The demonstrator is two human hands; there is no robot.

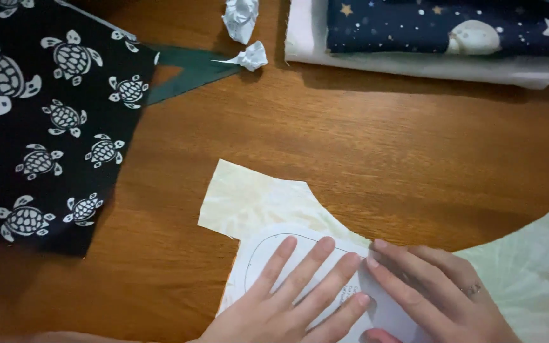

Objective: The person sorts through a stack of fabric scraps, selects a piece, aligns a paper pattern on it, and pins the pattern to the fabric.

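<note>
The white paper pattern lies flat on the pale green fabric at the near edge of the wooden table. It carries a curved drawn outline, and its rounded upper edge sits just inside the fabric's cut edge. The lower part of both runs out of frame, so I cannot tell how far they extend.

My left hand rests palm down on the pattern, fingers spread and extended, grasping nothing. My right hand lies just beside it, fingers flat across the pattern's right portion, a ring on one finger; it too is pressing rather than gripping. The fingertips of both hands nearly meet at the middle of the paper.

Procedure, as I judge it:
1. Keep pressure vertical. Sideways drag would creep the paper across the fabric.
2. Smooth outward from the centre so that no ripple stays trapped under the paper.
3. Check that the paper's curve stays within the fabric edge all the way round.
4. Lift one hand only while the other pins the paper.

Further out, more pale green fabric fans to the right. A black fabric with white turtles lies well apart at left, a dark green strip beside it. Two crumpled paper scraps sit at the far edge, near a folded stack of fabric topped by a dark blue starry print.
</note>
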